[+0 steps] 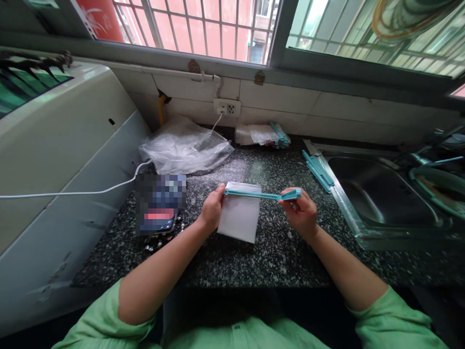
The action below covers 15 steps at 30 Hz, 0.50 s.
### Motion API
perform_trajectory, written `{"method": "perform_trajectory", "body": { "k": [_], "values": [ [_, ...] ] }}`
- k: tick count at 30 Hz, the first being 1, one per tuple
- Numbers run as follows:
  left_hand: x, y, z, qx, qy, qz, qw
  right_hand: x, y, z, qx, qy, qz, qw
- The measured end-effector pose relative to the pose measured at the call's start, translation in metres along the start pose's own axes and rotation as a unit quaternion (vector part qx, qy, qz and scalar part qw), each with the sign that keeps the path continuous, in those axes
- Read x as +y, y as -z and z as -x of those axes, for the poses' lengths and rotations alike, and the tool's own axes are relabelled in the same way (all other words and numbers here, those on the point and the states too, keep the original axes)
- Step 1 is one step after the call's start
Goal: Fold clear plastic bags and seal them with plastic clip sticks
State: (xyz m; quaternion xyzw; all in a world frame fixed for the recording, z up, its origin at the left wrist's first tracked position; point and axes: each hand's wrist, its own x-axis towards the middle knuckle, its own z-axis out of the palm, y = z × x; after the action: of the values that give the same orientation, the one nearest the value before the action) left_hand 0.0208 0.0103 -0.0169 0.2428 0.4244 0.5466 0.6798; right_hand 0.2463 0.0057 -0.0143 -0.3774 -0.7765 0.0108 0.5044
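Observation:
A white, translucent plastic bag hangs over the counter with its top edge up. Across it, just below that edge, lies a long light-blue bag sealing clip. My left hand is closed on the bag's left edge and the clip's left end, thumb on top. My right hand grips the clip's right end, beyond the bag, where the two strips look folded apart. Whether the clip is fastened along the bag I cannot tell. Several more blue sealing clips lie beside the sink.
Left on the granite counter lies a phone, partly blurred out. Behind are a crumpled clear plastic bag and a stack of flat packets with blue clips. A steel sink is at right, a white charging cable at left.

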Motion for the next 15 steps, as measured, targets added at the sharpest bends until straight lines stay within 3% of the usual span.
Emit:
{"method": "perform_trajectory", "body": {
  "k": [15],
  "values": [
    [0.0039, -0.0018, 0.0010, 0.019, 0.004, 0.023, 1.000, 0.0052, 0.0015, -0.0001, 0.015, -0.001, -0.045, 0.999]
  ]
}}
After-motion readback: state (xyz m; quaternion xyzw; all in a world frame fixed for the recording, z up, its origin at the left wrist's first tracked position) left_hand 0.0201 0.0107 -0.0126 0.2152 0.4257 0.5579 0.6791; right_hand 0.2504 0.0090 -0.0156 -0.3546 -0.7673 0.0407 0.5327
